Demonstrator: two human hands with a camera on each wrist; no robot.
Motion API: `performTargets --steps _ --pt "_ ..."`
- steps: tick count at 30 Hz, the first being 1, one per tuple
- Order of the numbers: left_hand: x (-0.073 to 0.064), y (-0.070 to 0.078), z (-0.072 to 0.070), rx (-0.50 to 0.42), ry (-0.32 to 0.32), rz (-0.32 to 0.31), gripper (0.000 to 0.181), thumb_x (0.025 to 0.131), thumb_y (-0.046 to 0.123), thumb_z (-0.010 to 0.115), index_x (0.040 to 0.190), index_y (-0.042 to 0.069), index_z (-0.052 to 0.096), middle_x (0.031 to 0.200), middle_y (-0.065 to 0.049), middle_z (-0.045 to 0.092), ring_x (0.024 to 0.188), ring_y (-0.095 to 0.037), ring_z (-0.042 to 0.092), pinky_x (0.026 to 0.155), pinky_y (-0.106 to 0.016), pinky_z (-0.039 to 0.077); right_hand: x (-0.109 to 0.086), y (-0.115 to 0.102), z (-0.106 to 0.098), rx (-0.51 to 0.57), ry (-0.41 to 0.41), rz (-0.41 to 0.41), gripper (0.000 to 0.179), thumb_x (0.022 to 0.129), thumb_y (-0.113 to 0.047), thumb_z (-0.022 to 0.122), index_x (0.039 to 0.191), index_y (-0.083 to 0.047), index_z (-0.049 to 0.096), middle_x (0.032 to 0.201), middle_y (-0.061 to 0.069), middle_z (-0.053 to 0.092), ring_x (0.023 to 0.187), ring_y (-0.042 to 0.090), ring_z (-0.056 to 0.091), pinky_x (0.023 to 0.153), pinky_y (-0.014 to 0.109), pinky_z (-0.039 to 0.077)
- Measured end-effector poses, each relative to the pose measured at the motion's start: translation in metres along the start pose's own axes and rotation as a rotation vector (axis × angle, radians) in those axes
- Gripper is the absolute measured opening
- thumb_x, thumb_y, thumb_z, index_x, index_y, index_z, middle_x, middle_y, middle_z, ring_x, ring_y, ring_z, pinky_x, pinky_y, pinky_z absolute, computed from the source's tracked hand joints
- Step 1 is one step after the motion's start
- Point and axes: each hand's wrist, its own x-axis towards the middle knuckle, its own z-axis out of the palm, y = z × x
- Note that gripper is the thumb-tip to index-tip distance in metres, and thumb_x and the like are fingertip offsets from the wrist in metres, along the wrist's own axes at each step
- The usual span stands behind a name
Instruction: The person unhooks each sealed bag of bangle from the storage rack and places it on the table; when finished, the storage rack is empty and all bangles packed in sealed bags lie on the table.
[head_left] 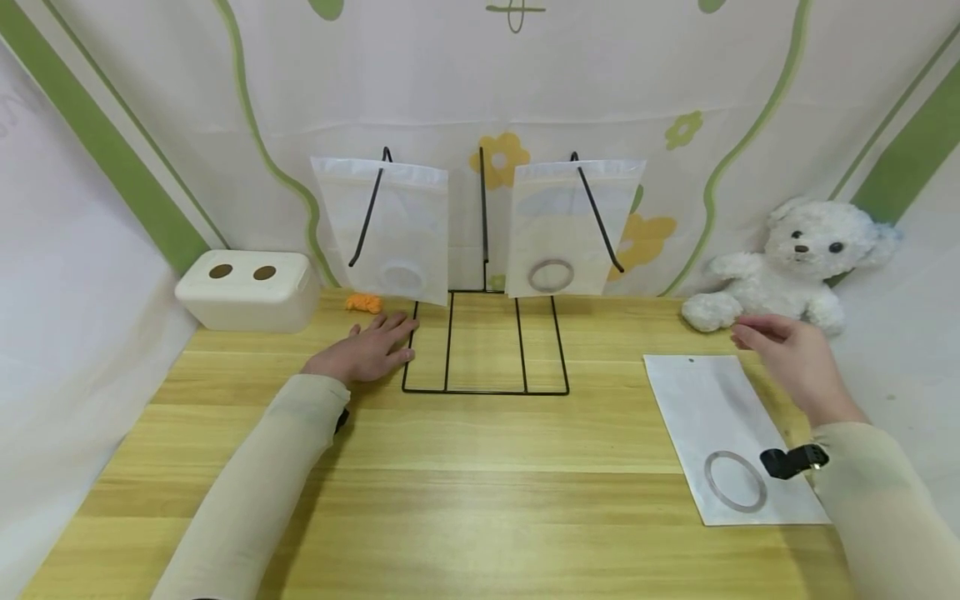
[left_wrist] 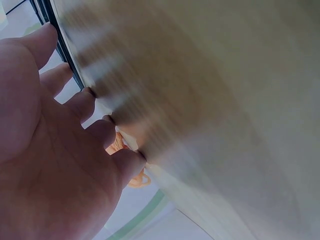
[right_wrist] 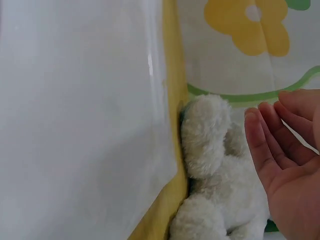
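My left hand (head_left: pixel 367 350) rests palm down on the table with fingers spread, its fingertips at the left side of the black wire rack (head_left: pixel 487 392). In the left wrist view those fingers (left_wrist: pixel 75 105) are extended and grip nothing. At the right, my right hand (head_left: pixel 802 371) hovers above a flat white pouch (head_left: pixel 697 408) lying on the table, which shows a pinkish ring (head_left: pixel 735 482) near its lower end. Its fingers (right_wrist: pixel 260 145) are loosely bent, holding nothing. Two similar white pouches hang on the rack's prongs, one left (head_left: pixel 382 225) and one right (head_left: pixel 570 229).
A white plush bear (head_left: pixel 787 279) sits at the back right, behind my right hand. At the back left stands a white box (head_left: pixel 251 296) with two round brown spots. A small orange item (head_left: pixel 363 303) lies beyond my left fingers. A patterned curtain (head_left: pixel 570 75) backs the wooden table.
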Motion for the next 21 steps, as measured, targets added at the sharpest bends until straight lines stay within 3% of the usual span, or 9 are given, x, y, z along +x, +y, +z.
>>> performTargets --steps 4,9,14,21 --pt "0.001 0.0 0.001 -0.001 0.001 0.0 0.067 0.118 0.041 0.042 0.175 0.014 0.02 0.182 -0.021 0.011 0.167 -0.052 0.003 0.126 -0.082 0.006 0.0 -0.026 0.001 0.062 0.045 -0.047 0.061 0.107 -0.055 0.062 0.145 -0.007 0.066 0.094 -0.039 0.068 0.089 -0.017 0.065 0.075 0.005 0.047" --pt "-0.001 0.0 0.0 -0.015 0.0 0.005 0.068 0.117 0.043 0.043 0.175 0.014 0.021 0.182 -0.021 0.011 0.167 -0.052 0.003 0.126 -0.082 0.005 0.002 -0.057 0.002 0.147 0.098 -0.137 0.05 0.107 -0.044 0.067 0.139 -0.005 0.069 0.096 -0.037 0.07 0.09 -0.013 0.07 0.078 0.003 0.051" --pt "-0.004 0.002 -0.002 -0.03 -0.002 0.015 0.07 0.117 0.049 0.041 0.174 0.014 0.022 0.181 -0.022 0.011 0.166 -0.054 0.003 0.124 -0.084 0.006 0.007 -0.085 0.004 0.223 0.114 -0.211 0.045 0.107 -0.036 0.068 0.136 -0.002 0.07 0.099 -0.032 0.074 0.09 -0.01 0.073 0.081 0.003 0.052" --pt "-0.001 0.0 0.001 0.005 -0.001 -0.003 0.067 0.118 0.043 0.04 0.175 0.015 0.02 0.182 -0.02 0.01 0.167 -0.051 0.003 0.127 -0.081 0.006 0.018 -0.12 0.012 0.281 0.115 -0.297 0.042 0.107 -0.031 0.07 0.132 0.003 0.072 0.097 -0.029 0.076 0.089 -0.007 0.074 0.082 0.005 0.055"
